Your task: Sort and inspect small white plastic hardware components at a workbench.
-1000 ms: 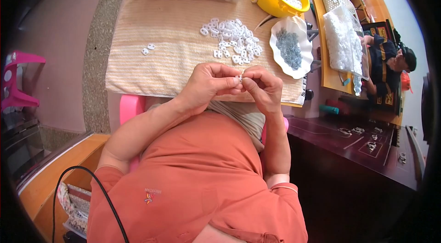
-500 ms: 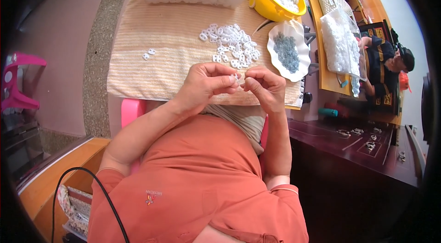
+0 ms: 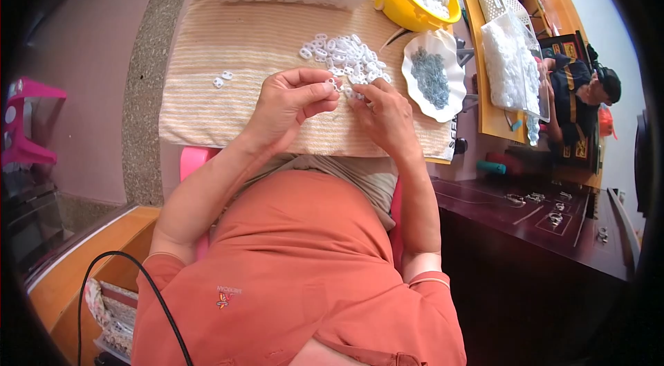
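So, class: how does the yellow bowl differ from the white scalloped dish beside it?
The yellow bowl is deep and round; the white dish is shallow with a wavy rim. The bowl holds white pieces, the dish small grey ones. The bowl sits farther from the hands, at the cloth's far corner; the dish lies close to the right hand. Both hold small parts.

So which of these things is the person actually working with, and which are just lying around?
In use:
left hand
right hand
small white piece pinched between them
white pieces pile
striped cloth

Lying about:
yellow bowl
grey-bits dish
pink stool
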